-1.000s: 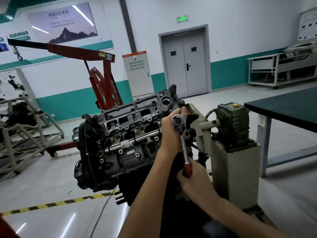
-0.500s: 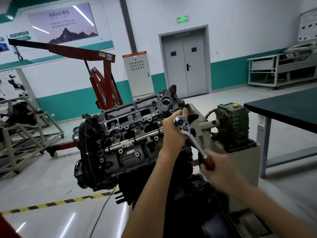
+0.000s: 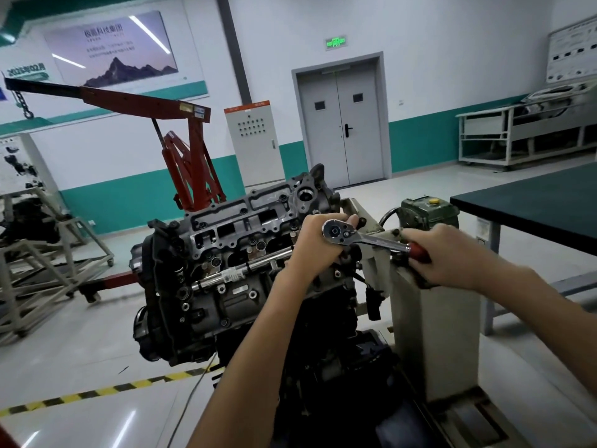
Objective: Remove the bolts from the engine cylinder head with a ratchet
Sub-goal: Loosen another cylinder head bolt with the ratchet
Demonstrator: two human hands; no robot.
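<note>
The engine cylinder head [image 3: 239,227] sits tilted on a stand at the centre of the head view, its dark top face showing several bolt holes and bolts. A chrome ratchet [image 3: 365,239] with a red handle is set on the head's right end, its handle pointing right and slightly down. My left hand [image 3: 318,244] curls round the ratchet's head and the socket beneath it, which is hidden. My right hand [image 3: 449,257] grips the red handle. The bolt under the ratchet is out of sight.
The engine stand's beige post [image 3: 429,334] and green gearbox [image 3: 426,211] are just right of the engine. A dark-topped table [image 3: 536,202] stands at right. A red engine crane [image 3: 190,163] is behind, a metal frame [image 3: 35,270] at left. Yellow-black tape [image 3: 97,391] crosses the floor.
My right hand has swung the ratchet handle counter-clockwise, from pointing down to pointing right. My left hand has stayed on the ratchet head.
</note>
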